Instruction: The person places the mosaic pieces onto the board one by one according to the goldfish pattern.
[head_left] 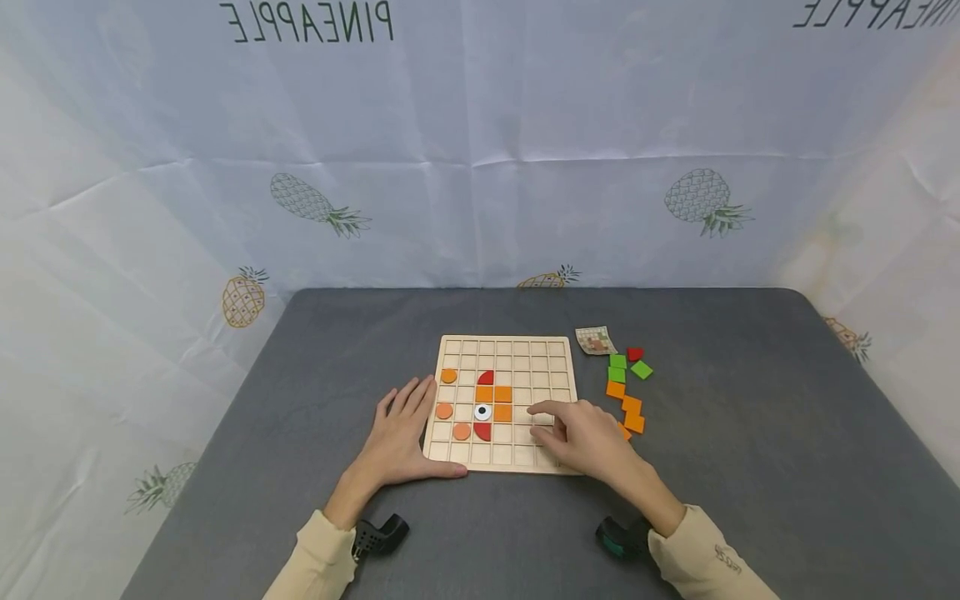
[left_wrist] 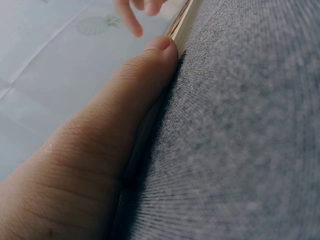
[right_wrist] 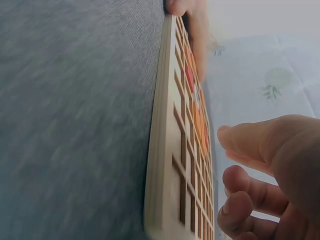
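A square wooden grid board (head_left: 540, 367) lies on the table. Set in its cells are three orange discs (head_left: 444, 411), three orange squares (head_left: 503, 412), two red quarter-round pieces (head_left: 482, 432) and a white disc with a black dot (head_left: 482, 412). My left hand (head_left: 401, 442) rests at the board's left front corner with fingers spread, its thumb (left_wrist: 155, 57) along the front edge. Above the right part of the board hovers my right hand (head_left: 588, 437), thumb and forefinger apart. Nothing shows between those fingers in the right wrist view.
Right of the board lie loose pieces: green squares (head_left: 617, 375), several orange squares (head_left: 634, 423) and a red piece (head_left: 635, 354). A small printed pattern card (head_left: 596, 341) sits near the board's back right corner. Behind the grey table (head_left: 360, 333) hangs a pineapple-print cloth (head_left: 480, 225).
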